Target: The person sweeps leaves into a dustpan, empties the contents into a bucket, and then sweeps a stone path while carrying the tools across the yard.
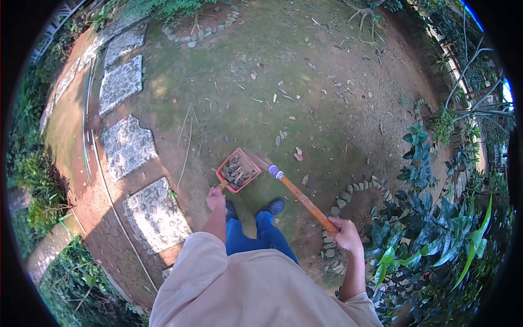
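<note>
My left hand [216,199] is closed round the short handle of an orange dustpan [220,173], which holds a heap of dry leaves [238,171]. In my right hand [345,234] is the upper end of a broom's orange-brown stick [306,203]. The stick slants up and left to a purple and white binding [275,171]. Thin bristles [258,158] spread from it beside the dustpan's right edge. Both the dustpan and the bristles are in front of my dark shoes [275,206].
Stone slabs [129,146] run along the left, with a thin hose [111,203] beyond them. Scattered leaves [298,154] lie on the mossy ground. Stones [341,203] ring a patch at right, near leafy plants [417,250]. Another stone ring [192,44] is ahead.
</note>
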Demonstrator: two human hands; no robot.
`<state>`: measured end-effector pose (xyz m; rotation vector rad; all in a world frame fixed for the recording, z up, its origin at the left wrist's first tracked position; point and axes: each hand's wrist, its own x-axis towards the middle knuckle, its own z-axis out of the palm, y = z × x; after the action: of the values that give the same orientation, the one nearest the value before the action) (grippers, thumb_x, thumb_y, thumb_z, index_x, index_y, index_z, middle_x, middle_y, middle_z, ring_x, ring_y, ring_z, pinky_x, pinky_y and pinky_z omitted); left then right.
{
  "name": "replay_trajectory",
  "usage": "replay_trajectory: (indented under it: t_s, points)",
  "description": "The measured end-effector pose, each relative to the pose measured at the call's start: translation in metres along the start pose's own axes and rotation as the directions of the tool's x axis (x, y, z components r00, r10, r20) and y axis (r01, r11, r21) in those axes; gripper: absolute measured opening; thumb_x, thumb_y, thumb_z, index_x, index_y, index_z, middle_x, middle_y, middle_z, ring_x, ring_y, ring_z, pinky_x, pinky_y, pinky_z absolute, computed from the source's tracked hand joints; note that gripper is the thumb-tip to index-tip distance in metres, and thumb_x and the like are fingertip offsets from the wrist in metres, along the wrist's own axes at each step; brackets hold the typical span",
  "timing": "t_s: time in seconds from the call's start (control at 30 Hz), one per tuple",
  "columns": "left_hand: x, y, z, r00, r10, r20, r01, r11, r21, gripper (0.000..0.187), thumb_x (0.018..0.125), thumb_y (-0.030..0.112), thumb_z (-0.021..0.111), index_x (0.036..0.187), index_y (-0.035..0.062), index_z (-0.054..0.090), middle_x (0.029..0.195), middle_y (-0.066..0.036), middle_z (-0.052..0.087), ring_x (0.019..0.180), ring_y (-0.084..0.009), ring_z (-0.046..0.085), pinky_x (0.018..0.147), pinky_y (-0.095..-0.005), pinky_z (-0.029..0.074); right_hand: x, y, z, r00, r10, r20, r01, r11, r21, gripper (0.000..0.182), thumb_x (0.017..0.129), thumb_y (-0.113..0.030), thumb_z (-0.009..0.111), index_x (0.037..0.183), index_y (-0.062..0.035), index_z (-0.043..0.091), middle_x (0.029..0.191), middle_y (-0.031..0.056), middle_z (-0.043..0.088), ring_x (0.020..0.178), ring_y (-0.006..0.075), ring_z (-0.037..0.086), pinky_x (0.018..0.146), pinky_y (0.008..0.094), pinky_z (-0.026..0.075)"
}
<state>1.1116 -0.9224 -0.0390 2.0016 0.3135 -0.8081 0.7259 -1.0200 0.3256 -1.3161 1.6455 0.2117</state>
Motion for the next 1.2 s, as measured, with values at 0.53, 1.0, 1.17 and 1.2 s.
replay_trajectory:
  t_s: [0.53,1.0,1.17,1.2]
  points:
    - [0.045,0.026,-0.027,0.989,0.042,0.143,-0.044,0.999,0.007,0.056,0.084,0.033,0.075,0.133,0.0082,0.064,0.105,-0.011,0.074,0.075,-0.0200,0.072,0.072,-0.0336,0.056,0.046,0.031,0.110,0.931,-0.297,-0.214,0.253,0.945,-0.209,0.058,0.068,-0.006,0.074,0.126,-0.0037,0.068,0.079,0.0102,0.071,0.055,0.0112,0.061,0.056,0.0302,0.051]
    - [0.054,0.037,-0.057,0.987,0.068,0.147,-0.067,0.998,-0.010,0.050,0.084,0.026,0.074,0.129,0.0075,0.067,0.102,-0.009,0.074,0.071,-0.0160,0.069,0.067,-0.0299,0.055,-0.036,-0.019,0.100,0.977,0.025,-0.212,-0.004,0.995,0.100,0.062,0.069,-0.005,0.075,0.130,0.0006,0.063,0.090,0.0158,0.074,0.068,0.0176,0.070,0.067,0.0317,0.055]
    - [0.042,0.050,-0.054,0.988,0.067,0.137,-0.070,0.997,0.020,0.047,0.086,0.023,0.070,0.129,0.0048,0.065,0.098,-0.007,0.073,0.073,-0.0143,0.068,0.068,-0.0285,0.055,0.019,0.005,0.107,0.949,-0.115,-0.294,0.121,0.993,0.004,0.061,0.069,-0.010,0.075,0.129,-0.0048,0.065,0.108,0.0207,0.072,0.101,0.0304,0.071,0.089,0.0371,0.053]
    - [0.043,0.049,-0.051,0.990,0.059,0.125,-0.062,0.998,0.021,0.049,0.084,0.025,0.073,0.129,0.0067,0.066,0.100,-0.008,0.074,0.070,-0.0157,0.069,0.066,-0.0299,0.055,0.026,-0.002,0.105,0.952,-0.091,-0.292,0.096,0.995,0.004,0.060,0.069,-0.011,0.074,0.128,-0.0059,0.066,0.111,0.0210,0.072,0.106,0.0323,0.070,0.093,0.0380,0.052]
